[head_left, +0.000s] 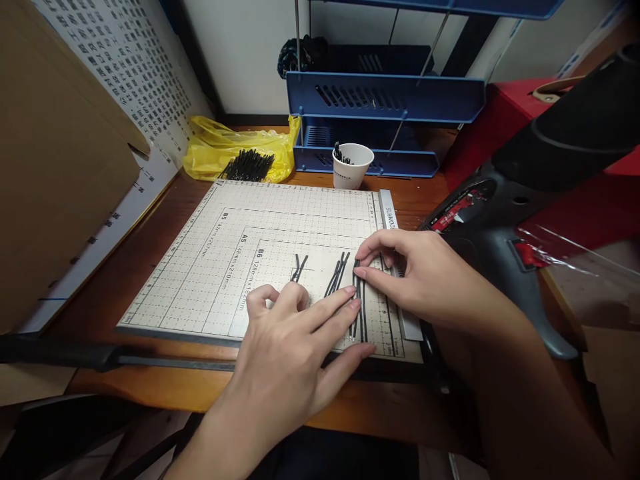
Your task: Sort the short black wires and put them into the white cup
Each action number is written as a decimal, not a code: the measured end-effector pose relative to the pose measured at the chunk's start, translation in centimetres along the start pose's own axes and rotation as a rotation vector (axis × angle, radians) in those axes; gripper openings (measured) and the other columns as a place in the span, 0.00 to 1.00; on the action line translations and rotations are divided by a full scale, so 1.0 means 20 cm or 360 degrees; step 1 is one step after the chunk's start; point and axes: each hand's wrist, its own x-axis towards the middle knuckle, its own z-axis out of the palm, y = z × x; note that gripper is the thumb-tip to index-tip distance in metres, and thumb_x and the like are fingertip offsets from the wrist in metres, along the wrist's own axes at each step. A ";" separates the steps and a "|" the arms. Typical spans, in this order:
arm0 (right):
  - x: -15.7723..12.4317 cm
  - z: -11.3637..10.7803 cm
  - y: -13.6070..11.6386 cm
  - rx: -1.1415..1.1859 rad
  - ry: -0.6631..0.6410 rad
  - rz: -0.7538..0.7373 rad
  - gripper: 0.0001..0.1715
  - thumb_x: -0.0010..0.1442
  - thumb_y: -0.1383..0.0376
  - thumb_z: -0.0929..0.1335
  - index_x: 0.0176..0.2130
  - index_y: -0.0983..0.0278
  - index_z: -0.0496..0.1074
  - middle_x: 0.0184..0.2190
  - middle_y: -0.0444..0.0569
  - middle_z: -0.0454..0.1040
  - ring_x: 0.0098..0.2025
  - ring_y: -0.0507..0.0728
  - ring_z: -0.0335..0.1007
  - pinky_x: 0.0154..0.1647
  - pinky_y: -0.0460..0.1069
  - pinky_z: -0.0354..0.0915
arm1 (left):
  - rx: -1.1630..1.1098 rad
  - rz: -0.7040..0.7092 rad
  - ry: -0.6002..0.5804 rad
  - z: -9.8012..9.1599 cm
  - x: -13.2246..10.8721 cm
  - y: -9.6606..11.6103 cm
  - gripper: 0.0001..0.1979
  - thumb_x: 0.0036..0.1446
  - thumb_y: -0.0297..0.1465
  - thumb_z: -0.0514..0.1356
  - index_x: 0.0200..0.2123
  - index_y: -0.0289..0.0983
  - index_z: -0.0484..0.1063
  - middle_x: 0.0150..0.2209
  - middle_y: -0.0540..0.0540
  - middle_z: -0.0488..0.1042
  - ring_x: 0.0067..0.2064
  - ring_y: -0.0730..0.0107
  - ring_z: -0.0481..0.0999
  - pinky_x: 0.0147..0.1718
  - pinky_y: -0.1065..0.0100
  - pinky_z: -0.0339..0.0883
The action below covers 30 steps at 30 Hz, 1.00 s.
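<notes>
My right hand (420,277) pinches the upper ends of a few thin black wires (364,310) between thumb and fingertips, near the right edge of a gridded paper-cutter board (200,267). My left hand (295,340) reaches over the board from below, its fingers stretched and spread. Two of its fingertips rest against the left side of those wires, and the thumb lies at their lower ends. Another small bunch of black wires (339,273) lies just left of them, partly under the left fingers. Farther left, several wire ends (300,263) poke out above the left knuckles.
A yellow plastic bag (240,143) with a pile of black wires (247,165) and a white paper cup (353,167) stand behind the board. Blue tiered trays (385,97) rise at the back. The cutter's arm (95,353) crosses the front left. A dark power tool (520,193) stands right.
</notes>
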 end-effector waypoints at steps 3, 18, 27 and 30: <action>0.00 -0.01 0.00 0.0174 0.0002 0.0065 0.06 0.56 0.64 0.73 0.35 0.64 0.80 0.23 0.43 0.71 0.26 0.49 0.62 0.28 0.45 0.57 | 0.0003 0.0020 -0.0010 -0.01 0.00 0.00 0.13 0.69 0.39 0.62 0.52 0.43 0.79 0.56 0.53 0.80 0.38 0.61 0.70 0.41 0.52 0.50; 0.00 -0.01 -0.04 0.0706 0.0110 0.0142 0.07 0.54 0.63 0.75 0.36 0.62 0.83 0.25 0.43 0.75 0.26 0.48 0.62 0.26 0.44 0.56 | -0.0307 -0.0446 0.0351 -0.01 0.07 0.06 0.09 0.65 0.33 0.65 0.47 0.40 0.79 0.41 0.51 0.85 0.33 0.64 0.69 0.38 0.56 0.52; -0.04 -0.07 -0.06 0.0431 0.0127 0.0022 0.13 0.62 0.56 0.70 0.41 0.60 0.82 0.33 0.45 0.79 0.30 0.51 0.69 0.31 0.46 0.62 | -0.0956 -0.0904 0.0192 -0.03 0.13 0.07 0.12 0.64 0.33 0.64 0.27 0.43 0.81 0.23 0.54 0.80 0.27 0.65 0.76 0.36 0.56 0.64; -0.05 -0.06 -0.06 -0.0107 0.0129 0.0167 0.18 0.61 0.50 0.69 0.31 0.60 0.78 0.24 0.44 0.73 0.24 0.51 0.62 0.26 0.48 0.55 | -0.1528 -0.1153 0.0201 -0.08 0.13 0.07 0.10 0.62 0.36 0.66 0.28 0.43 0.82 0.26 0.52 0.83 0.29 0.65 0.81 0.32 0.63 0.71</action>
